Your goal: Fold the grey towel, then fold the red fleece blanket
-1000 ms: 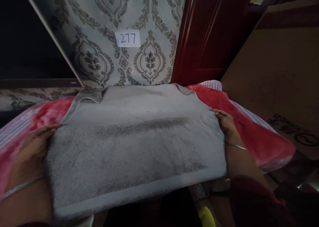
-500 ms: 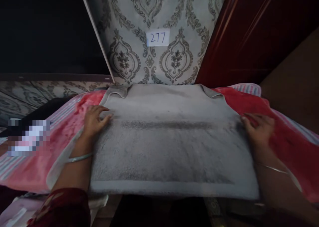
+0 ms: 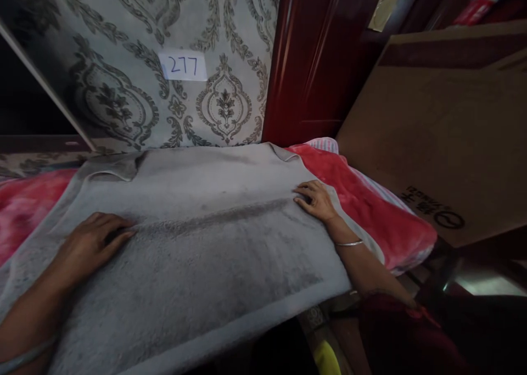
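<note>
A grey fluffy towel [image 3: 214,243] lies spread over a red and pink blanket [image 3: 370,210]. A dark crease runs across its middle from left to right. My left hand [image 3: 93,243] rests flat on the towel at the crease's left end, fingers stretched out. My right hand [image 3: 315,199] lies flat on the towel near its right edge, at the crease's right end, fingers apart. Each wrist wears a thin bangle. Neither hand holds anything.
Patterned grey wallpaper [image 3: 135,84] with a white label reading 277 [image 3: 183,66] stands behind. A dark red wooden door [image 3: 317,62] is to the right of it. A large cardboard box [image 3: 444,139] stands at the right. A yellow object [image 3: 327,358] shows below the towel's edge.
Both hands have moved inward from the towel's side edges onto its top, along the crease. The camera view has swung to the right.
</note>
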The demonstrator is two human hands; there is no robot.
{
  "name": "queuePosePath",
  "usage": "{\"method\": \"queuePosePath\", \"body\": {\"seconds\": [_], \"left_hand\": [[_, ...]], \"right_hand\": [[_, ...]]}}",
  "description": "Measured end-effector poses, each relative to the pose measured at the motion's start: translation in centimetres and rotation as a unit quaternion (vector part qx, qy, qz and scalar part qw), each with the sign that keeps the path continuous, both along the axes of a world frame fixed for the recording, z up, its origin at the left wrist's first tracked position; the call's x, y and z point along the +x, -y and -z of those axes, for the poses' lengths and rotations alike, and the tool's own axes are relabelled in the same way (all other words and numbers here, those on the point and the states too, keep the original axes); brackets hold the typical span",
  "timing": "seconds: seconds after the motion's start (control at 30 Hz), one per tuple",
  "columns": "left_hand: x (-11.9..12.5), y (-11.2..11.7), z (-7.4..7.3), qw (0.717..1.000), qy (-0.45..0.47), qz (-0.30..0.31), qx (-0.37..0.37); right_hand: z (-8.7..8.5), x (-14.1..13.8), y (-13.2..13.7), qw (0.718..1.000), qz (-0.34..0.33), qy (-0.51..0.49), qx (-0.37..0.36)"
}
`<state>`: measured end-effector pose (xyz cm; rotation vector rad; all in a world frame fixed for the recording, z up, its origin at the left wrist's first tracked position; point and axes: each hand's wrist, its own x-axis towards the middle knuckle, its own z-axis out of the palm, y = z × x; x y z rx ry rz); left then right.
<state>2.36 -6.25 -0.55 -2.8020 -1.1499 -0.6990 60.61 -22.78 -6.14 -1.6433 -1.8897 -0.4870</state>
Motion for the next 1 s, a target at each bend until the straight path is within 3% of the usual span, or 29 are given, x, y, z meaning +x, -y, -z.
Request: {"method": "queuePosePath", "body": {"seconds": [0.13,0.33,0.6,0.8,1.0], "left_hand": [[0.4,0.4,-0.4,1.000,0.004,-0.014,-0.021],[0.4,1.0,-1.2,0.998,0.024,-0.052,0.002],[-0.3,0.9,-0.6,0.995,-0.023,-0.059,-0.083],[-3.4,0.0,0.2,0.997,-0.023,-0.042,-0.067],[-3.2,-0.3,0.7,0.997,-0.012,-0.036,-0.063]], "right_hand": [[0.3,-0.4,-0.4,1.000,-0.019,0.012,0.016],[0.2,-0.6,-0.5,0.999,0.005,0.017,0.035],[1.1,-0.1,-0.5,1.000,-0.004,0.014,0.015],[1.9,0.1,-0.6,1.000,-0.018,0.010,-0.001],[1.6,-0.9,-0.4,1.000,0.030,0.009,-0.002]]}}
